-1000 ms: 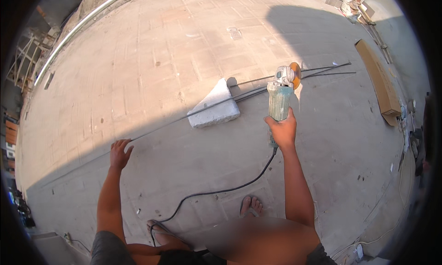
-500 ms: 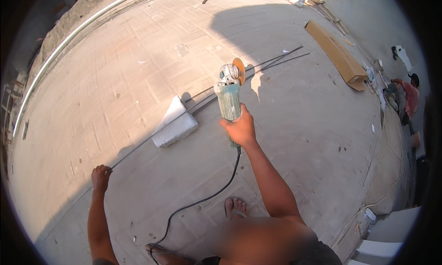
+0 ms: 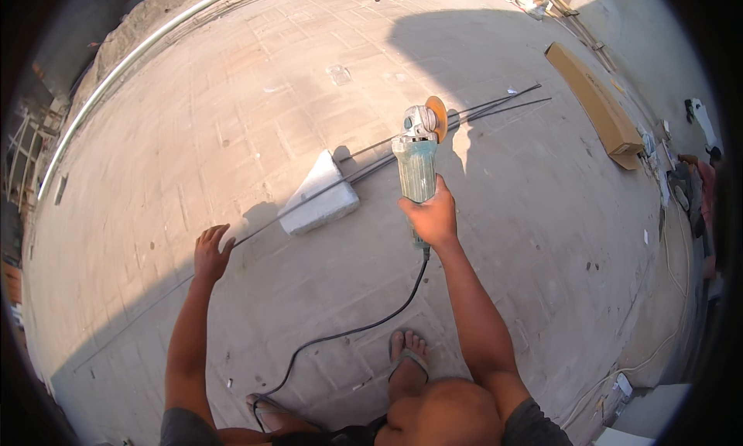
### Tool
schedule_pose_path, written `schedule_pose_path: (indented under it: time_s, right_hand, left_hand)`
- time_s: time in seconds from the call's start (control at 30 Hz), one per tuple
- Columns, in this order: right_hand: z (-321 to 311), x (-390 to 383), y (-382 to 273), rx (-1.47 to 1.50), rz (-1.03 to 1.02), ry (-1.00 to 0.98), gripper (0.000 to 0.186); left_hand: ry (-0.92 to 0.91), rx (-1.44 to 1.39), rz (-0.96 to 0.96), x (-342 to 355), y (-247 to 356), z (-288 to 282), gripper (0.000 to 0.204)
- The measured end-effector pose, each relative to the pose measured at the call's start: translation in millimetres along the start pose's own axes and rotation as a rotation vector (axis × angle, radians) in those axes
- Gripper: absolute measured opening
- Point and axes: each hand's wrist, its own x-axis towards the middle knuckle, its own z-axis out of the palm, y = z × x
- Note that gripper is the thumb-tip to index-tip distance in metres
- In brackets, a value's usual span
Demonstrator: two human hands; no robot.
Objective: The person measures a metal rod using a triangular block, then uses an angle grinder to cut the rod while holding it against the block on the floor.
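My right hand (image 3: 435, 215) is wrapped around the body of a green angle grinder (image 3: 416, 167). An orange-brown disc (image 3: 438, 119) sits at the grinder's far end, and a black cord (image 3: 352, 331) trails back from it toward my feet. Thin metal rods (image 3: 373, 166) lie slantwise across a pale wedge-shaped block (image 3: 321, 204). Beside the near left end of the rods is my left hand (image 3: 210, 254), its fingers spread and apparently gripping nothing. Whether a fingertip touches a rod I cannot tell.
A long cardboard box (image 3: 594, 105) lies at the right, near a person in a red top (image 3: 706, 184) at the edge. A white pipe (image 3: 128, 60) curves along the far left. My sandalled foot (image 3: 408, 351) is close behind the cord.
My left hand has let go of the rod end, opened its fingers and moved forward along the rods. My right hand still holds the grinder. The whole view has shifted.
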Motion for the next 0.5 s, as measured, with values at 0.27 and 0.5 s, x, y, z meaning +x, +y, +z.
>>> schedule_pose_path:
  time_s: [0.27,0.5]
  right_hand:
    - [0.0,-0.9,-8.7,-0.069,0.027,-0.066,0.063]
    - [1.0,-14.6,-29.4,-0.013,0.08,-0.137,0.059]
  left_hand:
    - [-0.09,0.131,-0.252,-100.0,-123.6,0.0,0.035]
    - [-0.049,0.09,-0.327,-130.5,-179.2,1.4,0.019]
